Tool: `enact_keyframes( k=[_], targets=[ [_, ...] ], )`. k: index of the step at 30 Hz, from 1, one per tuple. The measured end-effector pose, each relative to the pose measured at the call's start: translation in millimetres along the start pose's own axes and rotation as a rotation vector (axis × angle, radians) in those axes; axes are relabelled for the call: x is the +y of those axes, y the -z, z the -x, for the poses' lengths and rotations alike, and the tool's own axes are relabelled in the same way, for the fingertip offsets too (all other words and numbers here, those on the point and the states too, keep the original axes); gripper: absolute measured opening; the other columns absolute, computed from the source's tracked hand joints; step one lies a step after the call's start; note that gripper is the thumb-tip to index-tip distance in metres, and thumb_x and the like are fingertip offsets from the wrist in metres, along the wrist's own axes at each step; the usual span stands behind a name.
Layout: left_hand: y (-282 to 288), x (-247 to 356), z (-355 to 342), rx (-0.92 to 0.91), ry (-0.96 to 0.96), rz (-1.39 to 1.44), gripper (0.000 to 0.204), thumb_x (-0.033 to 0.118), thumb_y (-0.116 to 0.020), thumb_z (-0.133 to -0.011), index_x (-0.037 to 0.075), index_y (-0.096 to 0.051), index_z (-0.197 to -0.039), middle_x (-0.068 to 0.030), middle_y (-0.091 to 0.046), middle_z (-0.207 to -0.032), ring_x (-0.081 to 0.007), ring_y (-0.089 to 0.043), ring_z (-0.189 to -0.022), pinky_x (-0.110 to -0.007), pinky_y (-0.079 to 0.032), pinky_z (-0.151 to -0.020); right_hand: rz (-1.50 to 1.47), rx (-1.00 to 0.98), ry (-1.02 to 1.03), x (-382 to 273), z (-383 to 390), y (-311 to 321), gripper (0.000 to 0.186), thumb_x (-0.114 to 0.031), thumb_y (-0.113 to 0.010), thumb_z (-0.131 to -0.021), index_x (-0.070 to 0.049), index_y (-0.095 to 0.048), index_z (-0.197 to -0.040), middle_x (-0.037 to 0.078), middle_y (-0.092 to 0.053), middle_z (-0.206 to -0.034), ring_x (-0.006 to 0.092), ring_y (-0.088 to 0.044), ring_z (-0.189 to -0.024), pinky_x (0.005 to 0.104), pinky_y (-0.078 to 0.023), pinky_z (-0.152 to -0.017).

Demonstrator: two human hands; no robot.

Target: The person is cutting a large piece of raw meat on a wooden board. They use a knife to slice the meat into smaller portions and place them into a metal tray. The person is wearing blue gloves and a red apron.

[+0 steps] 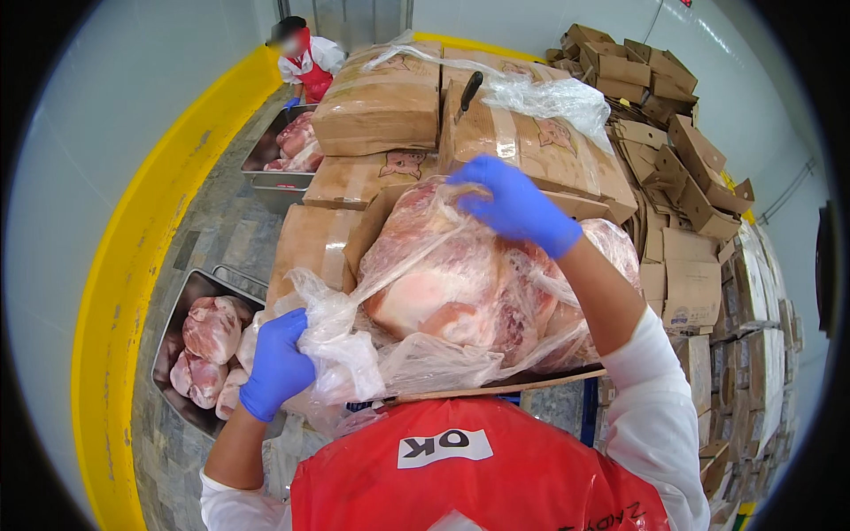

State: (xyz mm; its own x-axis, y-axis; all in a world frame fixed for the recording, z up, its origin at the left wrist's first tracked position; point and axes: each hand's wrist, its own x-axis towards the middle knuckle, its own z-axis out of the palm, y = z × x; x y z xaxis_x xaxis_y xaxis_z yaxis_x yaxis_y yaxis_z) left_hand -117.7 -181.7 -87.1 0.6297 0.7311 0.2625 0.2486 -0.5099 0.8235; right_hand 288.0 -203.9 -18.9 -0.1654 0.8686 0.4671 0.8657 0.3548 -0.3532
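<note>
Large pieces of raw pork [434, 279] fill an opened cardboard box [354, 239] in front of me, partly covered by a clear plastic liner [341, 350]. My left hand [280, 363], in a blue glove, is closed on a bunched part of the liner at the box's near left corner. At the far side of the meat, my right hand [515, 203], also blue-gloved, has its fingers curled on the liner where it stretches over the top piece. A taut strand of plastic runs diagonally across the meat between the two hands.
Closed cartons [376, 97] stack behind the box; a black-handled knife [471, 93] stands at one, near loose plastic film [549, 96]. Left, a metal bin [168, 358] holds meat; another bin [266, 142] stands near a co-worker [310, 66]. Flattened cardboard [691, 265] piles up right.
</note>
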Motion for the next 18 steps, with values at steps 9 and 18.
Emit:
enact_keyframes(
  k=[9, 18],
  targets=[
    [11.1, 24.9, -30.6, -0.004, -0.144, -0.024, 0.056, -0.007, -0.063, -0.072, 0.001, -0.066, -0.128, -0.0202, -0.071, -0.118, -0.0329, -0.069, -0.112, -0.037, -0.053, -0.096, 0.342, 0.109, 0.109, -18.9, 45.4, -53.9, 0.014, -0.008, -0.063, -0.081, -0.006, -0.058, -0.094, 0.014, -0.059, -0.095, 0.0351, -0.056, -0.096, 0.0474, -0.044, -0.089],
    [-73.8, 35.2, -93.8, -0.102, -0.307, -0.366, 0.071, 0.009, -0.073, -0.069, 0.003, -0.055, -0.138, -0.0226, -0.062, -0.131, -0.0408, -0.067, -0.107, -0.048, -0.055, -0.092, 0.188, 0.086, 0.078, -75.7, 56.4, -44.1, 0.018, -0.005, -0.065, -0.085, -0.003, -0.054, -0.099, 0.018, -0.054, -0.091, 0.0397, -0.054, -0.089, 0.0495, -0.043, -0.083]
  ],
)
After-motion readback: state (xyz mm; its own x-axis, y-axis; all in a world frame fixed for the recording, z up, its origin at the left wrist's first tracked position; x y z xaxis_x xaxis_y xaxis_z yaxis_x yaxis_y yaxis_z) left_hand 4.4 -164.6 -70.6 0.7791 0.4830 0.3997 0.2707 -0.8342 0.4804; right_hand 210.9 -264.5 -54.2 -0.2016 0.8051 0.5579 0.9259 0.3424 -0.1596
